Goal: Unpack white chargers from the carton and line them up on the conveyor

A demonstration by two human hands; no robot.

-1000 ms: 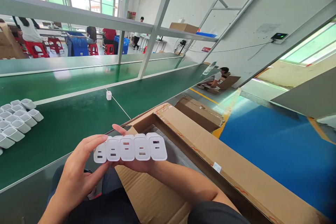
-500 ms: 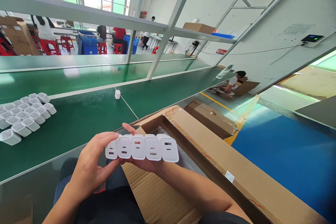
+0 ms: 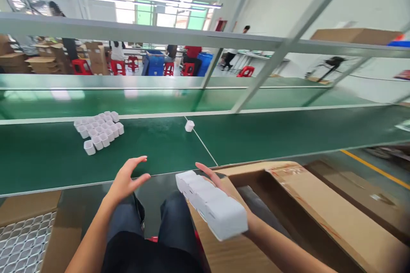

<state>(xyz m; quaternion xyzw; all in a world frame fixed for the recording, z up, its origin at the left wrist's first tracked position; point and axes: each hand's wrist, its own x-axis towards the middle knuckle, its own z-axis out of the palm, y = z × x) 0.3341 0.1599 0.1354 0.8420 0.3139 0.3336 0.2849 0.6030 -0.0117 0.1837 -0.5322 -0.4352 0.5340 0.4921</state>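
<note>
A row of several white plastic charger housings (image 3: 209, 200) lies along my right hand (image 3: 224, 185), which holds them from beneath at the wrist and palm. Their slotted faces point down and left, mostly turned from view. One finger of that hand shows beyond the row; the others are hidden. My left hand (image 3: 130, 179) hovers to the left of the row, thumb and fingers apart, with nothing in it. On the green work surface (image 3: 153, 149) stands a cluster of similar white housings (image 3: 102, 130), open ends up. A single housing (image 3: 189, 126) sits apart from them near a seam.
An open cardboard box (image 3: 288, 172) stands at my right, its flap beneath my right forearm. At lower left is a carton (image 3: 68, 230) holding a grid of clear-looking pieces. A metal post (image 3: 265, 72) and shelf rail cross ahead. People sit and stand far behind.
My left hand has let go of the row and moved away to the left. The row has tilted, its near end coming toward me, in my right hand. The view has swung left.
</note>
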